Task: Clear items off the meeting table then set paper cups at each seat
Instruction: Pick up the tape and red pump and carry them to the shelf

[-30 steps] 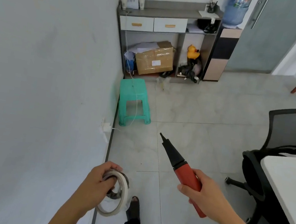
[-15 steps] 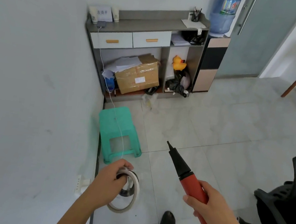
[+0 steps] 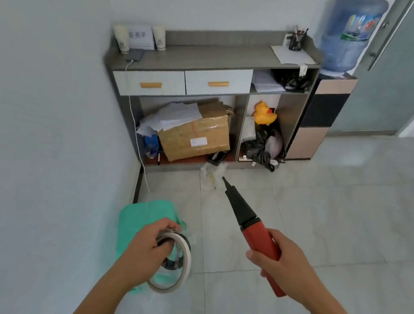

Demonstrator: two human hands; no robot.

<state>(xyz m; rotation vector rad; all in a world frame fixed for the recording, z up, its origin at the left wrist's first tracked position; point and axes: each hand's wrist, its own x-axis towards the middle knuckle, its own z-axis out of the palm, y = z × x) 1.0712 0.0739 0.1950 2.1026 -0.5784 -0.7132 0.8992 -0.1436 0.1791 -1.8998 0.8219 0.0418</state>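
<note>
A: Hands first. Left hand (image 3: 148, 246)?
B: Fingers hooked thru tape rolls (image 3: 173, 263), closed on them; a white ring w/ a darker roll behind it, hanging low over the green stool (image 3: 140, 216).
A: Right hand (image 3: 285, 266)?
B: Wrapped round the red body of a pump (image 3: 251, 231); black nozzle points up & away, toward the cabinet (image 3: 214, 55).
A: Hands close together?
B: No, apart, both held out over the tiled floor (image 3: 325, 212).
A: Cups?
B: Two paper cups (image 3: 121, 39) on the cabinet top, far-left end, either side of a small sign (image 3: 139, 36), upright. Phone (image 3: 135, 55) lies just in front, cable dropping down to the floor.
A: Rest?
B: Cardboard box (image 3: 198, 134) w/ papers in the open bay under the drawers, yellow duck (image 3: 263, 113) in the next bay. Water bottle (image 3: 349, 33) on a dispenser right of the cabinet. Meeting surface not in view.
</note>
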